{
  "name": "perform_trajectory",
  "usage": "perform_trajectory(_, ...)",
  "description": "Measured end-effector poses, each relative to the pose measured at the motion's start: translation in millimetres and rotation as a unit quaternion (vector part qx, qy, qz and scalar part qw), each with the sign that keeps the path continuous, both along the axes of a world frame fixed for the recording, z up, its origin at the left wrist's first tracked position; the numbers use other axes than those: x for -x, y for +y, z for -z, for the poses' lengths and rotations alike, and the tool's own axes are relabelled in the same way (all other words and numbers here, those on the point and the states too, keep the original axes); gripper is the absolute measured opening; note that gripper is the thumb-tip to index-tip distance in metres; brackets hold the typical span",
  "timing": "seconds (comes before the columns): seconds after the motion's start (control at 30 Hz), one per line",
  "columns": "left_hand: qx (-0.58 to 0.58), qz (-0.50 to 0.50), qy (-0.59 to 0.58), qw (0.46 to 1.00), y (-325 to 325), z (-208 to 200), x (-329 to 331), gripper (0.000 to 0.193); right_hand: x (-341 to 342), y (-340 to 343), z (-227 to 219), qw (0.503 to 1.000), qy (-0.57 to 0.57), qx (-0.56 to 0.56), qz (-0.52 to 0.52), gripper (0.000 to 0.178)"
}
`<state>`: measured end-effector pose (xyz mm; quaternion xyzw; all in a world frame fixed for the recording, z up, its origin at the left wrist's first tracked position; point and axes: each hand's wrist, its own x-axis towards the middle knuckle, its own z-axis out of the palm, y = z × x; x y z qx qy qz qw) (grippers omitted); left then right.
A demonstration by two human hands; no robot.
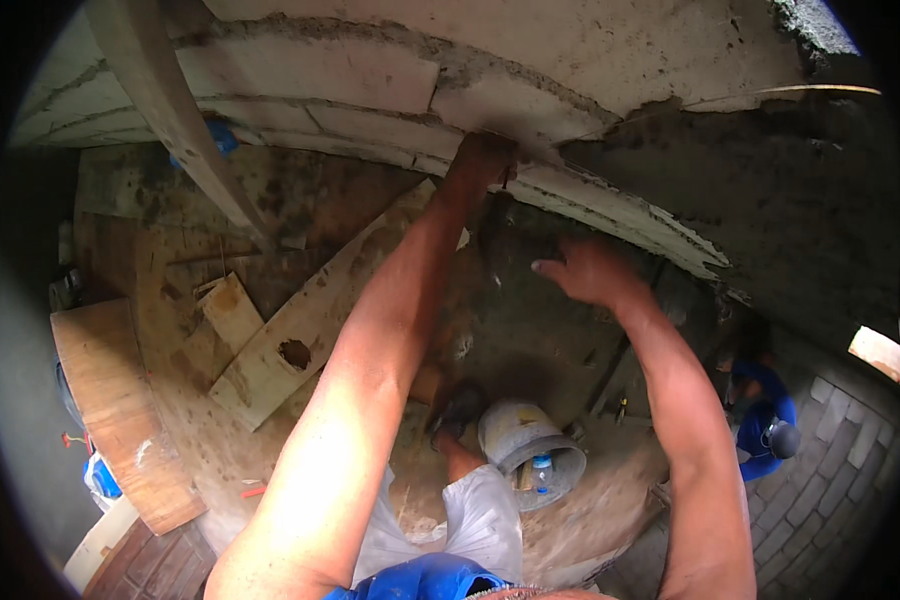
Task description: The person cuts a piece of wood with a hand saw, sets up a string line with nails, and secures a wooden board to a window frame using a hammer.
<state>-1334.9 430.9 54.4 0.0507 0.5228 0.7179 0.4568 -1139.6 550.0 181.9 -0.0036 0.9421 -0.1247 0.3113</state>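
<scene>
Left hand [482, 160] fisted, pressed against pale grey block wall [390, 85] with rough mortar joints, straight ahead; what it grips, cannot tell. Right hand [585, 270] spread, just below wall's edge. Grey bucket [530, 450] on floor.

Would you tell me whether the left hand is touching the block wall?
Touching: the head view shows the left hand pressed against the block wall at a mortar joint.
</scene>
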Motion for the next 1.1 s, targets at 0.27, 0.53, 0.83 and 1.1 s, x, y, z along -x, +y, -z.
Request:
perform_trajectory(0.27, 0.025, 0.018, 0.211, 0.977, 3, 61, 11, 0.011, 0, -14, -9, 0.992, -0.040, 0.056, 0.104, 0.059)
perform_trajectory(0.53, 0.048, -0.016, 0.021, 0.999, 23, 2, -16, 0.013, 5, 0, -13, 0.978, -0.129, 0.012, 0.162, 0.053)
perform_trajectory(0.83, 0.028, 0.009, 0.027, 0.999, 31, 11, -16, 0.016, -30, -15, -12, 0.987, -0.042, -0.019, 0.151, 0.051)
perform_trajectory(1.1, 0.054, 0.042, 0.341, 0.938, 22, 65, 4, 0.011, -9, -25, -14, 0.994, -0.104, 0.002, 0.017, 0.052)
